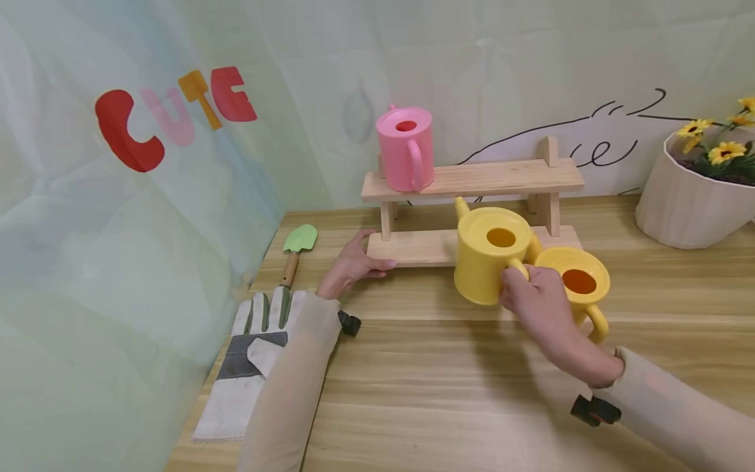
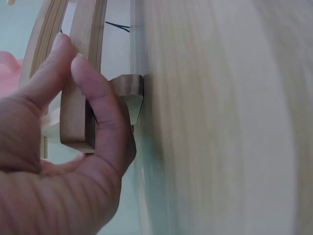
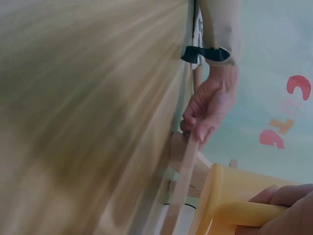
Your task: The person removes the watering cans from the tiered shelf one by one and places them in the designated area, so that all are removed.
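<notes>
My left hand (image 1: pixel 354 265) grips the left end of the lower board of a two-tier wooden shelf (image 1: pixel 413 248); in the left wrist view its thumb and fingers wrap the board (image 2: pixel 78 112). My right hand (image 1: pixel 542 308) holds a yellow watering can (image 1: pixel 480 269) by its handle, upright, spout pointing away. This can overlaps the lower board's front edge in the head view. Right behind my right hand stands a second yellow watering can (image 1: pixel 597 282), partly hidden. On the left of the upper board sits a pink watering can (image 1: pixel 396 157), handle toward me.
Left of my left arm lie a white and grey work glove (image 1: pixel 224 400) and a small trowel with a green blade (image 1: pixel 302 237). A white pot (image 1: pixel 678 203) of yellow flowers stands at the back right. A fabric backdrop (image 1: pixel 177 262) borders the table's left and rear.
</notes>
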Tool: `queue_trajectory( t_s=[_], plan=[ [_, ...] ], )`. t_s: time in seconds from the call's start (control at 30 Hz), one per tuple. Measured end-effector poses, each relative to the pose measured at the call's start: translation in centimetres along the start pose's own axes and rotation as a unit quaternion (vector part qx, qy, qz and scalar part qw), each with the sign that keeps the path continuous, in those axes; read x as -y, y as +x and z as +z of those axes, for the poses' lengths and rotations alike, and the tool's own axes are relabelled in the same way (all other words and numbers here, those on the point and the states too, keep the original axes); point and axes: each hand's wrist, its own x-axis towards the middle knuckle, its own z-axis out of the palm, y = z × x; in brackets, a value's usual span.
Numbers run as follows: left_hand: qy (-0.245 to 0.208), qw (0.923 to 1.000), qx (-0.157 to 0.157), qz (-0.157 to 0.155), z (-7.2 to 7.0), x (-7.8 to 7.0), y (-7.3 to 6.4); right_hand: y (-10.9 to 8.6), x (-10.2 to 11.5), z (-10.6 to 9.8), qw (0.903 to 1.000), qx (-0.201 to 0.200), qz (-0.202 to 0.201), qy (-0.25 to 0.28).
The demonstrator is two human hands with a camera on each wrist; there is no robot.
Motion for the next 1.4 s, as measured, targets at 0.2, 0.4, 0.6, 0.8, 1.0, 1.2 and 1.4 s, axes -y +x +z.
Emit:
queue_trajectory(
  t_s=[0.2,0.4,0.6,0.8,1.0,1.2,1.4],
  plan=[
    [0.001,1.0000,-0.002,0.002,0.0,0.0,0.0,-0.6,-0.8,0.5,0.9998,-0.009,0.019,-0.004],
    [-0.003,1.0000,0.001,0.004,0.0,0.1,0.0,-1.0,-1.6,0.8,0.9994,-0.016,0.029,-0.010],
    [-0.002,1.0000,0.004,0.008,0.0,0.1,0.1,-1.3,-2.4,1.0,0.9991,-0.017,0.038,-0.006],
    [-0.003,1.0000,0.001,0.006,0.0,0.1,0.1,-1.5,-3.3,1.1,0.9989,-0.012,0.043,-0.009],
    [-0.005,1.0000,-0.001,0.003,0.1,0.0,0.0,-1.3,-4.1,1.0,0.9985,-0.011,0.048,-0.022],
    [-0.008,1.0000,0.003,0.003,0.1,0.0,0.1,-1.1,-4.6,1.1,0.9985,-0.016,0.046,-0.023],
    [-0.007,1.0000,0.002,0.002,0.0,0.1,0.2,-1.1,-4.8,1.4,0.9989,-0.017,0.040,-0.015]
  ],
)
